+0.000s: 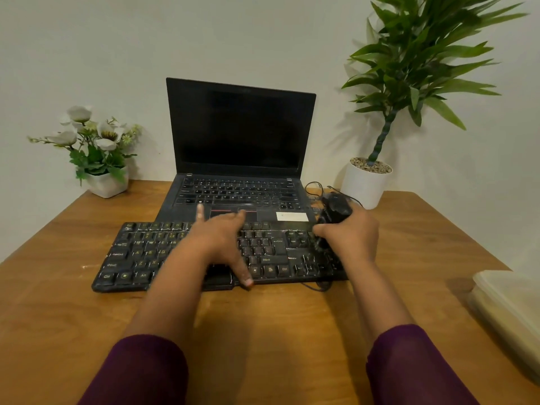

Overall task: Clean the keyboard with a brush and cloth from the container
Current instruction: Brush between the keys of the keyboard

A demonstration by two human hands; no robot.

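Note:
A black, dusty keyboard (pixel 140 252) lies across the middle of the wooden table. My left hand (pixel 219 238) rests flat on its centre keys with the fingers spread, and the thumb reaches the front edge. My right hand (pixel 350 235) is closed around a black brush (pixel 336 211) over the keyboard's right end. The dark tip points down at the keys by the number pad, and the brush is blurred. A translucent lidded container (pixel 508 311) sits at the right edge of the table. No cloth shows.
An open black laptop (pixel 239 127) stands just behind the keyboard. Black cables (pixel 314 188) coil to its right. A white pot of white flowers (pixel 106 182) is at the back left. A tall green plant in a white pot (pixel 365 185) is at the back right.

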